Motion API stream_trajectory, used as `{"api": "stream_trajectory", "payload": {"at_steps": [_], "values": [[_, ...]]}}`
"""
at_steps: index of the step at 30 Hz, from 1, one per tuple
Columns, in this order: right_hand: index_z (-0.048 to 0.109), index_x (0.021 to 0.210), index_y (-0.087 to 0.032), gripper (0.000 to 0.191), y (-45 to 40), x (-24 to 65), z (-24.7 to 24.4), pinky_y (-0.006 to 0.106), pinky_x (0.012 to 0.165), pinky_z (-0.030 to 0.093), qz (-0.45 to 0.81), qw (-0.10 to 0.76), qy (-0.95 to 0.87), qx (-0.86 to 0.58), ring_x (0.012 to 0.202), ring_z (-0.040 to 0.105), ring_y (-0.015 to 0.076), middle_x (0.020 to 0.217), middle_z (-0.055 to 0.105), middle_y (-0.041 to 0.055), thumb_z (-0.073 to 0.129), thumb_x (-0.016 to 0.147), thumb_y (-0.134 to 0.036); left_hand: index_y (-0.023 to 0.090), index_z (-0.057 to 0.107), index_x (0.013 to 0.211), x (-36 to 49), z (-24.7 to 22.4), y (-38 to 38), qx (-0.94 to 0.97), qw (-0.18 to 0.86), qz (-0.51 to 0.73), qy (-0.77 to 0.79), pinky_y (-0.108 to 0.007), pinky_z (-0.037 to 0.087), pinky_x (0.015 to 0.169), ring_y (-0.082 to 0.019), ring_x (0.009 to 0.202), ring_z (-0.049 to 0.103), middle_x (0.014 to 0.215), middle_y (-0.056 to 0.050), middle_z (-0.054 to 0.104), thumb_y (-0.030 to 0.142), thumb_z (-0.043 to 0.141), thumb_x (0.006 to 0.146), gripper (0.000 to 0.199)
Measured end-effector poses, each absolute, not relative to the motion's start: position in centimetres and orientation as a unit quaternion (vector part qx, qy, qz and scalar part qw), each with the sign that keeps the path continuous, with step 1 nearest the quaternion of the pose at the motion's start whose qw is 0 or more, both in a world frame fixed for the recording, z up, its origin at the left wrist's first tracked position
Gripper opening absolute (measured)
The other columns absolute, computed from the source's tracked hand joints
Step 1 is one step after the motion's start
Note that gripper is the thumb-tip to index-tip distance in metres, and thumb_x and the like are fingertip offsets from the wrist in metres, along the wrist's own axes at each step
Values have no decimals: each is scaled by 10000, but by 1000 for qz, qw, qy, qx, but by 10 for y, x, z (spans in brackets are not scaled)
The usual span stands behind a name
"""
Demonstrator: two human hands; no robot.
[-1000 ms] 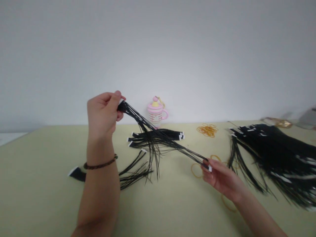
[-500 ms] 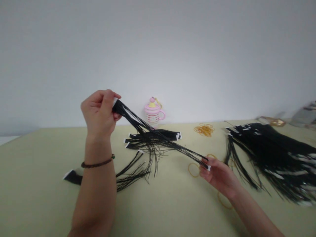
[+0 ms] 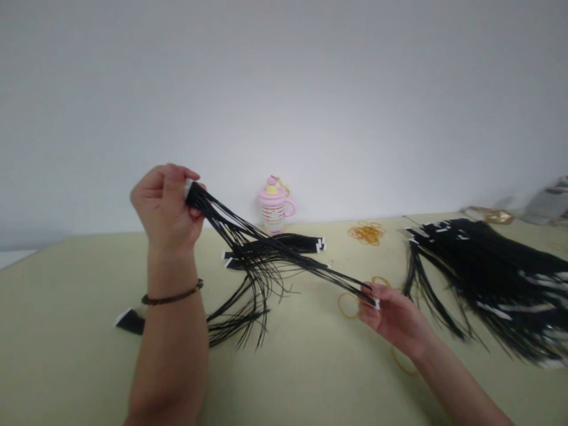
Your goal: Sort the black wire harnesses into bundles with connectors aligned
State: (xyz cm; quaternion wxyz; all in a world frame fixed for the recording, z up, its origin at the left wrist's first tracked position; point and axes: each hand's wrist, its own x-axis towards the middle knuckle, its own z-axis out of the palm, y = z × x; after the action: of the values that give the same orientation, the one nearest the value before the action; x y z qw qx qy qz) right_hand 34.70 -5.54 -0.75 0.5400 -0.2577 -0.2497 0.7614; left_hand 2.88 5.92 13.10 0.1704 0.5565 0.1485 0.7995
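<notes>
Far left on the pale green table (image 3: 66, 331): a flat black bundle with a white end tab (image 3: 129, 320), lying partly behind the forearm. Above it, left hand (image 3: 165, 204) raised well clear of the tabletop, a dark braided bracelet (image 3: 171, 296) at the wrist, thumb and fingers pinched tight around the top end of a bundle of thin black strands (image 3: 266, 251). From that grip, strands slanting down and to the right, some taut, others hanging loose and curling toward the table below. Behind the strands, a small stack of black strips with white ends (image 3: 277, 244) lying flat, and farther back, near the wall, a pink toy cup with a yellow top (image 3: 274, 207). Right of centre, right hand (image 3: 393, 316) held low, just above the table, palm up, fingertips closed on the white-tipped far end of the taut strands, so the bundle stretched between both hands, high on the left, low on the right. Near the right hand, loose yellow rubber bands (image 3: 348, 305) on the table; a heap of rubber bands (image 3: 367, 232) farther back. Far right: a large pile of black strands (image 3: 488, 278) spread across the table, well apart from both hands.
</notes>
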Motion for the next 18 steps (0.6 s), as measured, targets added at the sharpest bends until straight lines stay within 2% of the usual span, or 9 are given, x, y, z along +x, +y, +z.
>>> {"api": "stream_trajectory", "payload": {"at_steps": [7, 14, 18], "values": [[594, 574, -117, 156, -53, 349, -10, 166, 428, 343, 789, 522, -204, -252, 427, 387, 30, 514, 438, -46, 736, 627, -153, 265, 622, 589, 31, 129, 55, 558, 164, 795, 176, -237, 144, 265, -64, 277, 269, 384, 31, 386, 407, 638, 746, 212], [556, 539, -103, 198, -51, 350, -10, 143, 373, 317, 824, 482, -161, -250, 349, 273, -17, 493, 404, -74, 715, 651, -141, 278, 641, 620, 34, 128, 47, 566, 182, 774, 217, -215, 199, 275, -55, 303, 299, 410, 33, 390, 384, 612, 773, 188], [579, 563, -106, 179, -52, 351, -11, 142, 378, 345, 814, 491, -166, -264, 357, 309, -14, 507, 437, -67, 725, 660, -142, 249, 639, 614, 35, 129, 46, 562, 187, 775, 221, -195, 200, 260, -39, 295, 302, 393, 43, 391, 374, 616, 779, 208]]}}
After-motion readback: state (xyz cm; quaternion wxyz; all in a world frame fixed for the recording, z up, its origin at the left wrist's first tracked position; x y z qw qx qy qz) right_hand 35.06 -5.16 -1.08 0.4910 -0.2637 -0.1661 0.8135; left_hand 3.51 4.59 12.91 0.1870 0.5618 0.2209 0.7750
